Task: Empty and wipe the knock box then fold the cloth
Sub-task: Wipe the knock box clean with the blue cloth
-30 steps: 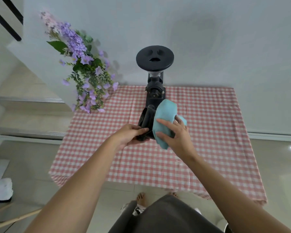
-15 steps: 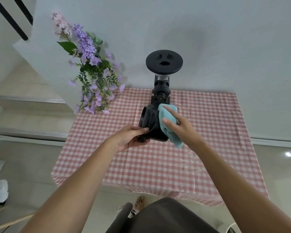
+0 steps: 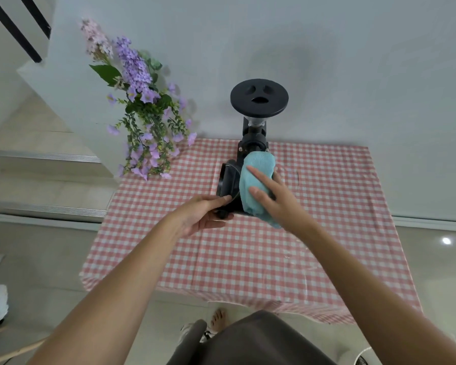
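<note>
Knock box (image 3: 228, 180) rigid, light (judged), tipped sideways; L hand (image 3: 203, 217) grips near rim, straight-fingered R hand (image 3: 277, 201) presses soft cloth (image 3: 256, 167) on its wall.

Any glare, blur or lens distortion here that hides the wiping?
Head view: soft, even light, with faint shadows of the flowers on the wall. There is one small glare spot on the floor at right. Wide-angle stretch splays the table and forearms. The cloth and knock box read clearly, and the topmost blooms look slightly soft.
</note>
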The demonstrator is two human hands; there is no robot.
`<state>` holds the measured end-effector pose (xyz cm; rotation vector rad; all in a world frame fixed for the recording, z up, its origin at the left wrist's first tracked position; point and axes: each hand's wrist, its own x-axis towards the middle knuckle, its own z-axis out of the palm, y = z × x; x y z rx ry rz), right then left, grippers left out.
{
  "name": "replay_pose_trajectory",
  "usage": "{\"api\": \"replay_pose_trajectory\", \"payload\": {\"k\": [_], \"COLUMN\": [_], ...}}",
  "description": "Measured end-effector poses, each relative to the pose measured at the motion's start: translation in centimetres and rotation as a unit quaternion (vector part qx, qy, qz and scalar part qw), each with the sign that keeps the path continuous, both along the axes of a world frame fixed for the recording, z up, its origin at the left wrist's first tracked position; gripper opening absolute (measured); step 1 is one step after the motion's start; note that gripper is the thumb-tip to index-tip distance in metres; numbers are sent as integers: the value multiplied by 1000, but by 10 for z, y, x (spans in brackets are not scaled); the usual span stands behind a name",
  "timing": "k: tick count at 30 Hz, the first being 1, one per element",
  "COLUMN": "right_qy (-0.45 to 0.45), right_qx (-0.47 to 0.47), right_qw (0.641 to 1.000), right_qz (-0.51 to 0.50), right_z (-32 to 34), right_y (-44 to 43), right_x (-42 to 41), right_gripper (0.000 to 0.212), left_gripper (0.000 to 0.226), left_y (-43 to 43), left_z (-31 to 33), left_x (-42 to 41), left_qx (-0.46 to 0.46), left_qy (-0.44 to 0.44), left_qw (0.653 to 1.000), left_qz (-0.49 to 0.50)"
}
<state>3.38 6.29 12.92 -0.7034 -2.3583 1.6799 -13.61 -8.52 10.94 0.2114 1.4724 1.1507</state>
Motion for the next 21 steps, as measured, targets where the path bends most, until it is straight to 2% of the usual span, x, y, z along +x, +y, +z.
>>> {"api": "replay_pose_trajectory", "payload": {"k": [3, 5, 7, 9, 12, 14, 16, 18, 19, 21], "right_qy": [-72, -124, -158, -152, -110, -65, -15, 10, 24, 36], "right_qx": [-171, -266, -285, -243, -19, 117, 207, 239, 226, 107], "right_qw": [983, 956, 945, 958, 993, 990, 978, 970, 973, 992], "right_qz": [-4, 2, 4, -13, -35, -38, -35, -35, -37, -63], "right_z": [15, 18, 19, 16, 8, -3, -17, -33, -36, -30], "right_y": [25, 37, 43, 38, 13, -15, -37, -45, -43, -32], "right_x": [-6, -5, -7, -14, -22, -17, -7, 3, 7, 10], "right_gripper": [38, 50, 65, 62, 56, 64, 70, 71, 69, 66], "left_gripper": [17, 16, 17, 23, 29, 31, 27, 27, 28, 29], "left_y": [-6, -8, -8, -5, 1, 4, 7, 9, 9, 7], "left_z": [1, 1, -1, -3, -7, -8, -7, -5, -5, -3], "left_x": [-5, -6, -4, -1, 3, 5, 7, 7, 7, 4], "left_qx": [10, 20, 26, 29, 34, 38, 30, 18, 14, 5], "left_qy": [35, 52, 54, 40, 6, -31, -48, -45, -37, -5], "left_qw": [998, 994, 993, 996, 999, 997, 996, 996, 997, 1000], "left_qz": [-60, -96, -100, -68, 3, 52, 75, 73, 62, 25]}}
